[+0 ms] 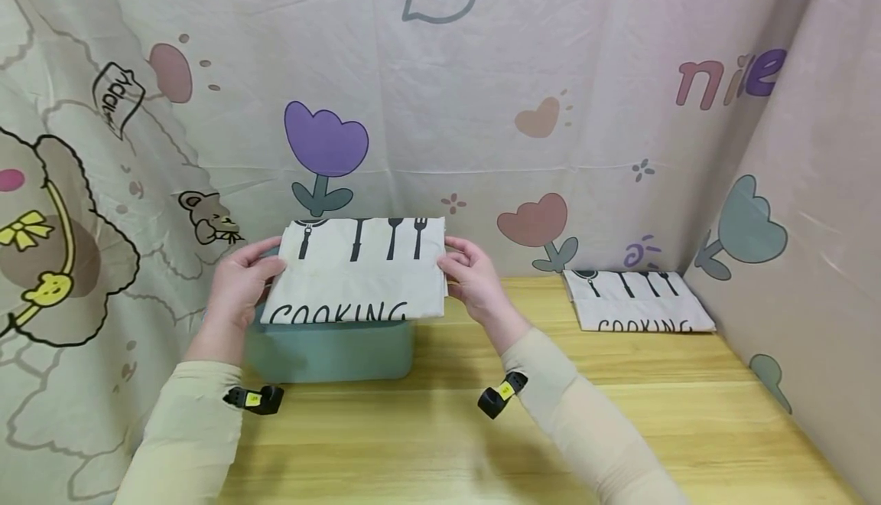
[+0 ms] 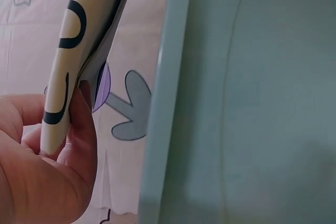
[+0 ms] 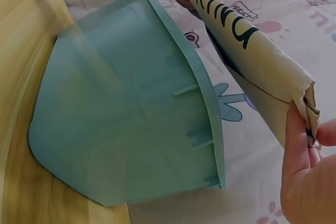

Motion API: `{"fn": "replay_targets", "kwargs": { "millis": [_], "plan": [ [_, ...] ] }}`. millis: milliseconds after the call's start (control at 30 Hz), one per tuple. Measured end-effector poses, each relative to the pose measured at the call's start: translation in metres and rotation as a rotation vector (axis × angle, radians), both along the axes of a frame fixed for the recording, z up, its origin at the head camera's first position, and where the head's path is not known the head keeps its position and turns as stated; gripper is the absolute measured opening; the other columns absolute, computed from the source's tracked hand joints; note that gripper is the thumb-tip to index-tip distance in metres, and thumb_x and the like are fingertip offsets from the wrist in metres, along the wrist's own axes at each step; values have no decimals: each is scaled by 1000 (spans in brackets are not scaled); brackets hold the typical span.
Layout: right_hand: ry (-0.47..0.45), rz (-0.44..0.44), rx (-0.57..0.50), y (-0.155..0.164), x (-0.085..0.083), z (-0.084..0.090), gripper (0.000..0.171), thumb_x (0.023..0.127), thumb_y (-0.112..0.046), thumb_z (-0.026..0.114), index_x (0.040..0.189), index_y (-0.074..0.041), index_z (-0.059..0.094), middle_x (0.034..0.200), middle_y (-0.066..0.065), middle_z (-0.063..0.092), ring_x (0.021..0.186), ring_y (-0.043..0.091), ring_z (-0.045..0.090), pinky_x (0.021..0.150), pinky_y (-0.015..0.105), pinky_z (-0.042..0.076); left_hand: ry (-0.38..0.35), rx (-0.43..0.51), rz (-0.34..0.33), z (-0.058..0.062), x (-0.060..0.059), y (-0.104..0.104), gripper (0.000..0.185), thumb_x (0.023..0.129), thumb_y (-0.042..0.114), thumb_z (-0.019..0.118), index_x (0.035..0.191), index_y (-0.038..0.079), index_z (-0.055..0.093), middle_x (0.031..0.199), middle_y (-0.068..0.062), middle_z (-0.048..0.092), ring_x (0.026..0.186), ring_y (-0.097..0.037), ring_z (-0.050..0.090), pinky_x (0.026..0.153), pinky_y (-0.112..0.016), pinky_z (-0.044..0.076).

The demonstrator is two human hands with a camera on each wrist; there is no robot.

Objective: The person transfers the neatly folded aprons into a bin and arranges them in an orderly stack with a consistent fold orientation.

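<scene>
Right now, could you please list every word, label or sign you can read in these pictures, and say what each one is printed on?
"COOKING" on the folded cloth held by the left hand and right hand above the green bin.
"COOKING" on the second folded cloth lying on the table.
"nie", cut off at the fold, on the backdrop sheet.
The tilted speech-bubble lettering on the backdrop is not legible.
The yellow wrist tags are too small to read.

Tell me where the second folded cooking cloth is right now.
In the head view, the second folded cloth lies flat at the far right of the wooden table, against the curtain corner, away from both hands.
</scene>
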State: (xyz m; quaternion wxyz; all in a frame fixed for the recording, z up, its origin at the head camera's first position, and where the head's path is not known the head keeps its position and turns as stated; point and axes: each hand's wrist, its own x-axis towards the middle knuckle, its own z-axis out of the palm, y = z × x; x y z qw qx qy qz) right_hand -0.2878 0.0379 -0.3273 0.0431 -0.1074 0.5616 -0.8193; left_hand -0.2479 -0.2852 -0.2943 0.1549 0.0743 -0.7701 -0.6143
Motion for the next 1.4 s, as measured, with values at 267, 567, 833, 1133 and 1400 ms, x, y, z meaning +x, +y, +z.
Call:
{"fn": "replay_targets", "kwargs": {
  "millis": [267, 567, 833, 1133, 1400],
  "plan": [
    [2, 1, 26, -19, -6, 6, 46, 94, 7, 55, 139, 0, 50, 88, 1, 64, 73, 17, 65, 64, 31, 56, -15, -10, 43, 4, -5, -17, 49, 95, 9, 62, 144, 12, 53, 86, 22, 62, 75, 0, 60, 61, -18, 52],
    [-14, -5, 105, -39, -11, 10, 46, 94, 5, 57, 138, 1, 49, 89, 3, 62, 72, 16, 63, 72, 39, 58, -80, -90, 69, 4, -8, -35, 51, 96, 14, 62, 146, 13, 51, 92, 22, 57, 80, 0, 57, 64, -17, 52],
    [-20, -13, 221, -51, -17, 11, 44, 94, 3, 59, 137, 1, 50, 102, 12, 64, 79, 19, 62, 76, 41, 59, -170, -144, 127, 5, -12, -41, 53, 97, 17, 60, 148, 14, 47, 115, 5, 57, 85, -3, 54, 64, -17, 51],
    [47, -54, 450, -59, -24, 14, 43, 94, -3, 62, 136, 1, 53, 99, 13, 62, 82, 21, 61, 72, 38, 59, -196, -131, 124, 3, -17, -47, 54, 98, 15, 59, 149, 12, 45, 134, -9, 55, 79, 2, 56, 64, -17, 52],
    [74, -86, 547, -65, -26, 12, 42, 93, -5, 64, 134, 0, 55, 95, 11, 61, 79, 22, 62, 70, 37, 60, -225, -131, 127, 0, -17, -50, 55, 97, 16, 59, 150, 13, 44, 131, -8, 56, 76, 3, 57, 61, -15, 51]
  ]
}}
